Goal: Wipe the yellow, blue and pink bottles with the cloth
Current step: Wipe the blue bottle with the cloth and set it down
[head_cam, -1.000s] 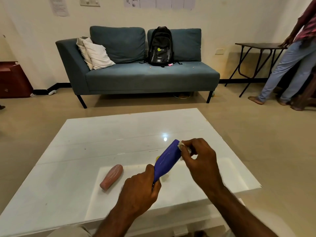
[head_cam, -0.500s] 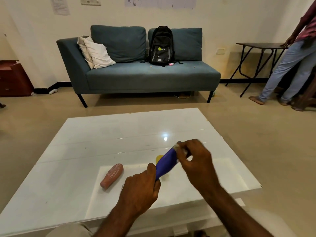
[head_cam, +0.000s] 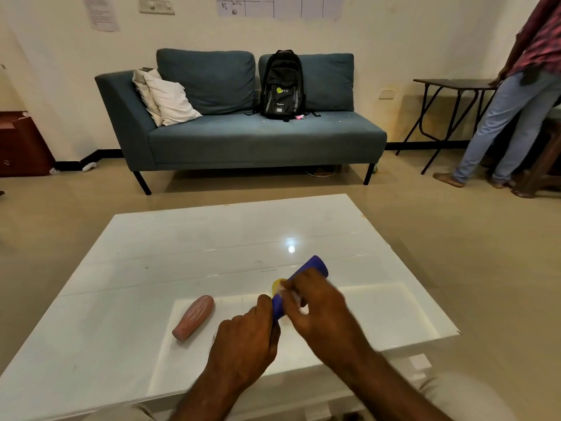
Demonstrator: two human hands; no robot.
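Observation:
My left hand [head_cam: 246, 335] grips the near end of the blue bottle [head_cam: 314, 265], which tilts up and away over the white table [head_cam: 182, 238]. Around the bottle's middle, my right hand [head_cam: 315, 305] pinches a small pale cloth [head_cam: 293, 296] against it; most of the cloth is hidden under my fingers. Just behind the blue bottle a bit of the yellow bottle [head_cam: 277, 284] shows on the table. The pink bottle [head_cam: 194, 317] lies on its side to the left of my hands.
A blue sofa [head_cam: 258, 138] with a black backpack [head_cam: 282, 85] and white pillows stands beyond the table. At the far right a person [head_cam: 516, 95] stands by a dark side table [head_cam: 455, 83]. The white table's right corner [head_cam: 457, 331] is close by.
My right hand has slid with the cloth from the bottle's far tip down toward its middle, uncovering the tip. My left hand keeps its grip on the near end.

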